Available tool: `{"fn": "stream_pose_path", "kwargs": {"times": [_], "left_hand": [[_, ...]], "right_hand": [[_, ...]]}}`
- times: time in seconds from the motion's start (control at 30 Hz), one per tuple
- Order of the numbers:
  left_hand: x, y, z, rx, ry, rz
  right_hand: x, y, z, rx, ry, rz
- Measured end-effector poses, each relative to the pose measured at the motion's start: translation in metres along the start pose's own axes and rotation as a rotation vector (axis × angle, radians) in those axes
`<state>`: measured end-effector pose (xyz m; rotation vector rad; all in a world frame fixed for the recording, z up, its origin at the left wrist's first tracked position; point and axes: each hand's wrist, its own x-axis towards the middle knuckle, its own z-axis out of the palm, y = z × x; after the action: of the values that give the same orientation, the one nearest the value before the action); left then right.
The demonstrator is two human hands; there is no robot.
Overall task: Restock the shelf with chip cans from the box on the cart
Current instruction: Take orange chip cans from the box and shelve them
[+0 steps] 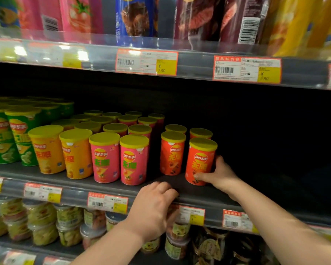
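The dark shelf (pixel 172 183) carries upright, yellow-lidded chip cans in rows running near to far: green cans (pixel 21 138) leftmost, then yellow cans (pixel 75 153), pink cans (pixel 134 159) and orange cans (pixel 172 153) rightmost.

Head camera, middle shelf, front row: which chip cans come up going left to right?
Two green chip cans → two yellow-orange chip cans → two pink chip cans → two red-orange chip cans, the last held by the right hand. Lower down, the left hand curls over the shelf edge.
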<state>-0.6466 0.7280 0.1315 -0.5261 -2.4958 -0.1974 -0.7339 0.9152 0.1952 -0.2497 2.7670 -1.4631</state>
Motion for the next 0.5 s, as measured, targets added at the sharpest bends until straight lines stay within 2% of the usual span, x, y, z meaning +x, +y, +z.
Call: {"fn": "stream_pose_path", "kwargs": {"times": [0.3,0.5], "left_hand": [[0.000,0.000,0.001,0.020,0.000,-0.012],[0.000,0.004,-0.002,0.070,0.007,-0.007]], "right_hand": [[0.012,0.000,0.004,0.014,0.001,-0.054],[0.011,0.002,0.002,-0.031,-0.023,-0.020]]}}
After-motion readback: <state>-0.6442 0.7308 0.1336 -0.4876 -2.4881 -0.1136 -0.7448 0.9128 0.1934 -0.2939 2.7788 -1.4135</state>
